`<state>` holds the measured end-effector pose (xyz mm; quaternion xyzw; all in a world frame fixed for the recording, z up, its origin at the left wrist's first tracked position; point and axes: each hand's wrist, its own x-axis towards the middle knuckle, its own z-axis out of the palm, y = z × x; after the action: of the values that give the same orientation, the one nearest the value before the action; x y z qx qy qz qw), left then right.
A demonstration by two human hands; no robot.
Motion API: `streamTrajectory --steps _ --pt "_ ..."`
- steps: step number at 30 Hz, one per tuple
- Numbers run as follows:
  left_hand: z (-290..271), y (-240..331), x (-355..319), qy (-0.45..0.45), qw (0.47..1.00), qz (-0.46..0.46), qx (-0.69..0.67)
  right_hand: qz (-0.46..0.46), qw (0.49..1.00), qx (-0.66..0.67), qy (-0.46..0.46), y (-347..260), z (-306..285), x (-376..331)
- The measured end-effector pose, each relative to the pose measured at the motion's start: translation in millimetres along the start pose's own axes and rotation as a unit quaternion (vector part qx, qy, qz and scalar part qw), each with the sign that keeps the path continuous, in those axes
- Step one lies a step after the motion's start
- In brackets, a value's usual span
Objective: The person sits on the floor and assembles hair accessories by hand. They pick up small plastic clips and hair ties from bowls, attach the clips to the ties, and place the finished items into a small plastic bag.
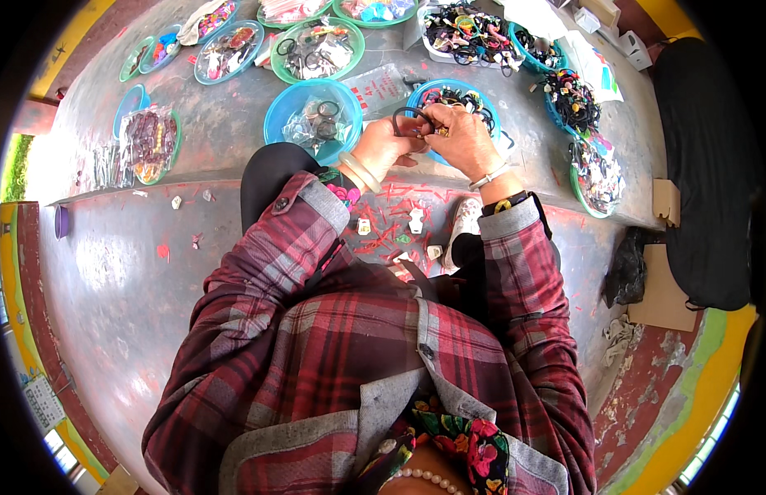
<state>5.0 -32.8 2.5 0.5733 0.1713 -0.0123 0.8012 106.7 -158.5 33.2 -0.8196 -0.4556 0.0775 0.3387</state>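
Note:
A black hair tie [413,113] stands up in a loop between my two hands, above the front edge of the grey ledge. My left hand [383,151] pinches it low on its left side. On the other side, the thumb and fingers of my right hand [464,142] are closed on it; the fingertips meet and partly hide what they grip. Just beyond my right hand is a blue basin [494,111] filled with dark and coloured hair ties. To the left of my left hand, another blue basin [276,111] holds clear bags and a few black hair ties.
Further basins of hair accessories line the ledge, among them a green basin [356,59] and a white tray [432,56] heaped with hair ties. A printed plastic bag [376,85] lies between the basins. Red scraps and small white cards [416,220] litter the floor by my shoe [465,221].

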Motion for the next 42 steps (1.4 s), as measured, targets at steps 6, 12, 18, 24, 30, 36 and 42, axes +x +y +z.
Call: streamTrajectory --steps 6,12,18,24,30,36,42 --pt "-6.8 -11.1 9.8 -0.073 0.985 0.020 -0.157 -0.027 0.998 -0.039 0.035 6.5 5.6 0.0" --pt "-14.6 -10.4 9.5 -0.166 0.933 0.053 -0.313 0.020 0.999 -0.004 0.030 14.2 1.0 2.4" --pt "-14.7 -8.5 11.4 -0.143 0.923 0.012 -0.356 0.051 0.998 0.043 0.012 10.8 -2.8 1.7" --pt "-17.2 -4.1 12.3 -0.185 0.888 -0.012 -0.420 0.081 0.995 0.061 0.010 12.6 -4.4 2.1" --pt "-14.4 -7.7 12.6 -0.144 0.946 -0.004 -0.289 0.061 0.996 0.064 0.009 16.3 -3.0 0.4" --pt "-20.7 -17.6 13.2 -0.187 0.932 0.006 -0.312 0.030 0.993 0.111 -0.006 9.8 -4.7 0.2" --pt "-14.4 -12.5 14.8 -0.099 0.957 -0.059 -0.268 0.050 0.991 0.121 -0.015 14.1 0.2 0.6"
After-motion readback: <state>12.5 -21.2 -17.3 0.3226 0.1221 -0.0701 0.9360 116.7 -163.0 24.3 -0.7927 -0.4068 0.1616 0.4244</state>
